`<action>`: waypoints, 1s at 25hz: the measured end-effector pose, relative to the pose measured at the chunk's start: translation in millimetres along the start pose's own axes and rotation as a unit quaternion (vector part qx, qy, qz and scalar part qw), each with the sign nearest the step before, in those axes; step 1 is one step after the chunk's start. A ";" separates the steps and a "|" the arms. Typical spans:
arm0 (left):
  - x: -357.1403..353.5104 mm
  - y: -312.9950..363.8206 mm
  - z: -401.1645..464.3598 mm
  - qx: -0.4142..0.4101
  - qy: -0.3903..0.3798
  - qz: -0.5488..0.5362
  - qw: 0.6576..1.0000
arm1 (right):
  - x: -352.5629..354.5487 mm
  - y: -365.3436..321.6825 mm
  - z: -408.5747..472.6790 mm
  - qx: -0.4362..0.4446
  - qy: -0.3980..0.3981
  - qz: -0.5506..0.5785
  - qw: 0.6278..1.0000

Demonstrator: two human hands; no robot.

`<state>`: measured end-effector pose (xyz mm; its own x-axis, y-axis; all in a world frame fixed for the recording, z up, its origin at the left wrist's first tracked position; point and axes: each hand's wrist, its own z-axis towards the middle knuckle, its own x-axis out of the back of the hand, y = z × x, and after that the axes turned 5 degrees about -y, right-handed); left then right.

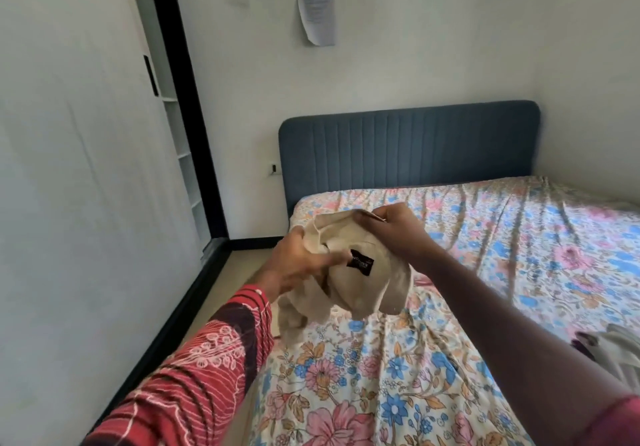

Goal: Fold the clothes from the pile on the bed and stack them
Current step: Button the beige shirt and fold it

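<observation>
Pinching a beige garment [349,272] in both grips above the floral bedsheet [450,289], blue headboard [408,147] behind.

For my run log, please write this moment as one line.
left hand: grips beige garment | right hand: pinches its top edge | garment: bunched, held above bed | folded: not yet

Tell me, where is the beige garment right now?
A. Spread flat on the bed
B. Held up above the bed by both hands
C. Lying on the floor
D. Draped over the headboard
B: the left hand and right hand both grip the beige garment, bunched, above the floral bedsheet.
</observation>
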<state>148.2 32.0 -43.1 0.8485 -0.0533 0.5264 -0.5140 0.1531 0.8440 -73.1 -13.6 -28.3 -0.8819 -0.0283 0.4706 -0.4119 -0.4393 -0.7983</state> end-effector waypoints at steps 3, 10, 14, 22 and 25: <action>33.4 -4.5 -9.0 -0.050 0.045 0.130 0.989 | 23.7 -23.6 12.2 0.019 -0.105 -0.015 0.994; 115.6 24.4 -40.2 -0.061 -0.080 -0.166 0.981 | 73.5 -2.9 14.3 -0.073 -0.414 -0.078 0.904; 153.4 32.6 -40.7 -0.035 -0.034 -0.159 0.986 | 55.3 27.4 -5.1 -0.067 -0.369 0.035 0.926; 240.9 87.5 -27.1 -0.048 0.156 -0.176 0.971 | 89.5 -59.7 57.8 -0.002 -0.295 0.286 0.912; 278.2 110.1 -31.8 -0.074 0.115 -0.170 0.976 | 115.3 -87.0 70.1 -0.003 -0.216 0.212 0.953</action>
<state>331.7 65.4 193.0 0.9814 0.0952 0.1668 -0.1883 0.3079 0.9326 -122.9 -41.6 121.7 -0.7930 -0.5698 0.2154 -0.0427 -0.3006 -0.9528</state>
